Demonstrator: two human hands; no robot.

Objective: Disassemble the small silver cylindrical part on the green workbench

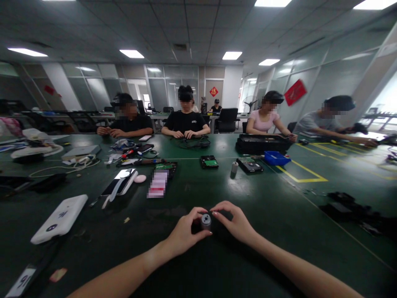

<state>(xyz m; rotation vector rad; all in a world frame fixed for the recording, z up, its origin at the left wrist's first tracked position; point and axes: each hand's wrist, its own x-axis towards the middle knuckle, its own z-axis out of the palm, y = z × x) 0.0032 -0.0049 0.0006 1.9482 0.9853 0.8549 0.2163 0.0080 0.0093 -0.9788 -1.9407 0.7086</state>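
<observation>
I am watching both hands meeting low over the green table, at six o'clock in the view. The left hand is curling around a small grey cylinder, fingers half closed and thumb pressing under it. The right hand is pinching the same cylinder from its three o'clock side, fingertips touching its top edge. The cylinder is sitting upright between them, just above the tabletop. At nine o'clock a white box is lying flat. Toward twelve o'clock a second small cylinder is standing near a blue tray, and four people are sitting along the far edge.
</observation>
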